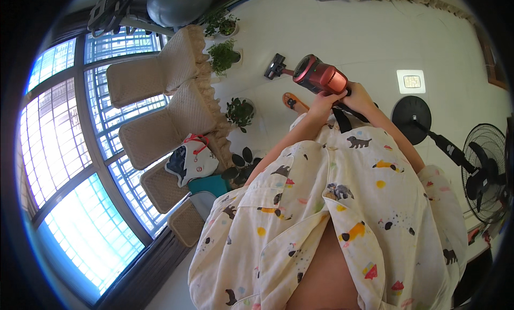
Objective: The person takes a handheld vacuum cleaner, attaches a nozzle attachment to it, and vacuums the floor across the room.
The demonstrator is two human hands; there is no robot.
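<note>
A red and black cordless stick vacuum cleaner [321,76] is in front of my body, its black floor head [275,66] down on the pale tiled floor. My right hand [358,98] is closed around the rear of the vacuum, where its handle is mostly hidden. Against the underside of the red body rests my left hand [326,102], with the fingers partly hidden. A black strap or cord hangs just below the hands. My foot in an orange sandal [292,102] shows beyond my left forearm.
Potted plants [240,112] line the floor beside cushioned seats [150,127] at the left. A printed bag [196,159] lies on one seat. At the right stands a black pedestal fan [482,173] with a round base [411,119]. A grey exercise ball [178,5] is at the upper left.
</note>
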